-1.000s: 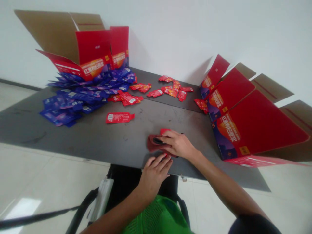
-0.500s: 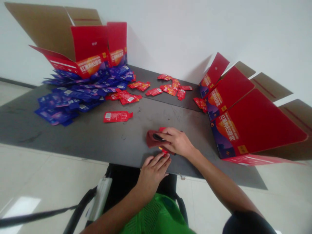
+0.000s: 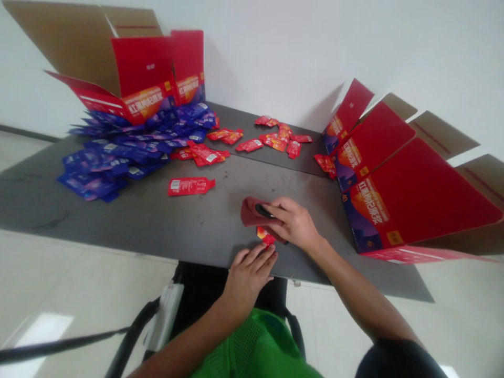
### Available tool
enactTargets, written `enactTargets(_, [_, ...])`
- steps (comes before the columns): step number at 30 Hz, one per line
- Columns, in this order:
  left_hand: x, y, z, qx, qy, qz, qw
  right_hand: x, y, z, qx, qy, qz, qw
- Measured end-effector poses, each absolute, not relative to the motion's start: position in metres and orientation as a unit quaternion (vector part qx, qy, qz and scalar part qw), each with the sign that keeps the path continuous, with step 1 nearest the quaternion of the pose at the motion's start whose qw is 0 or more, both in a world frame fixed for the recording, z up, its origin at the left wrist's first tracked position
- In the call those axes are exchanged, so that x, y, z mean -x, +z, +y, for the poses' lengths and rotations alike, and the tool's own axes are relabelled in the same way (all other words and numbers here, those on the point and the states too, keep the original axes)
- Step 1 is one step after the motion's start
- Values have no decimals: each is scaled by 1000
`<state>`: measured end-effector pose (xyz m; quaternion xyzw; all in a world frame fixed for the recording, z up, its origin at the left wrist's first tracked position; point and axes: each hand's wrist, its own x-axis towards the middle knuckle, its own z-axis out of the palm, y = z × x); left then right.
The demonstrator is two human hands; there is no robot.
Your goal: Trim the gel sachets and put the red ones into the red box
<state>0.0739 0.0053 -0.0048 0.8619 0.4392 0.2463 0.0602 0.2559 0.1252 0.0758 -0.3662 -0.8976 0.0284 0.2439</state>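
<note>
My right hand [image 3: 293,223] is closed around a dark red pouch-like thing [image 3: 254,212] with a black opening, lifted a little off the dark table [image 3: 157,220]. Under it a small red sachet [image 3: 265,236] shows. My left hand [image 3: 250,270] rests at the table's near edge, fingers stretched out flat and together, its tips touching that sachet. A single red sachet [image 3: 191,186] lies apart to the left.
A heap of blue sachets [image 3: 126,149] spills from an open red carton [image 3: 137,79] at the back left. Several red sachets [image 3: 275,139] lie at the back middle. Red cartons [image 3: 405,194] lie on their sides at the right. A white wall stands behind.
My right hand has raised the dark red thing a little and moved it away from me, uncovering the small red sachet. My left hand has stayed at the table edge.
</note>
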Motion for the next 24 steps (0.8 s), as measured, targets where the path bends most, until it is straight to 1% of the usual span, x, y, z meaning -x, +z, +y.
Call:
enactTargets(3, [-73, -4, 5, -865, 234, 439, 65, -258, 56, 114, 349, 48, -912, 211])
enactTargets(6, [-73, -1, 6, -867, 223, 439, 73, -262, 41, 145, 395, 56, -888, 229])
enactTargets(9, [-73, 1, 5, -865, 225, 443, 73, -267, 47, 187, 443, 17, -872, 208])
enactTargets(11, [-73, 2, 5, -862, 228, 447, 73, -267, 60, 198, 459, -9, -865, 204])
enactTargets(15, [-74, 0, 5, -861, 235, 444, 78, -261, 83, 161, 425, -3, -866, 262])
enactTargets(16, [-74, -1, 5, -861, 235, 444, 78, -259, 83, 145, 403, 5, -877, 262])
enactTargets(19, [-74, -1, 5, -861, 235, 445, 75, -252, 71, 110, 348, 37, -913, 209])
enactTargets(21, [-74, -1, 6, -862, 235, 443, 71, -250, 57, 109, 335, 55, -919, 201])
enactTargets(24, [-73, 0, 6, -866, 228, 439, 69, -253, 43, 143, 378, 49, -895, 230])
